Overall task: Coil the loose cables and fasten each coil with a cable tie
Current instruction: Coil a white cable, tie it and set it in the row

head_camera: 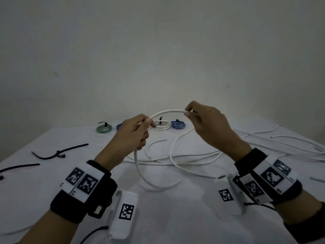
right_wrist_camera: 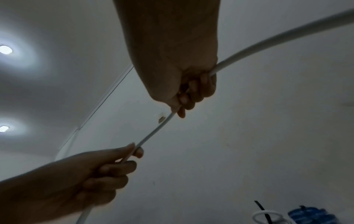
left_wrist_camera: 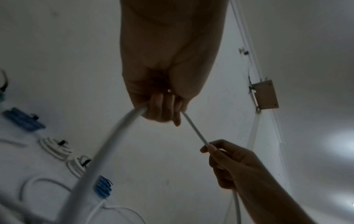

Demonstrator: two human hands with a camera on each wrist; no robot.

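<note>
— Wrist bands with black-and-white squares sit closest, one on each arm. See what the hands are doing past them?

— Yes. Left hand (head_camera: 136, 132) has its fingers curled tight round the white cable (head_camera: 168, 111), and right hand (head_camera: 204, 123) pinches the same cable a bit further along. It bends like a little bridge between them, up in the air over the table (head_camera: 175, 226).

— So which step is this?

— I think it is the start of a new coil. Only one bend is made (no full ring yet). The rest of the cable hangs down from the left hand and lies in loose loops on the table.

— What comes next?

— My guess: bring the right hand round to the left one to close a ring, then keep adding rings.

— Anything in the way?

— More white cables (head_camera: 281, 147) lie tangled on the right, so the long tail could snag. Black cable ties (head_camera: 59, 153) wait on the left. Done coils stand at the back: a green coil (head_camera: 104, 128), a white coil (head_camera: 162, 125) and a blue coil (head_camera: 178, 125).
</note>
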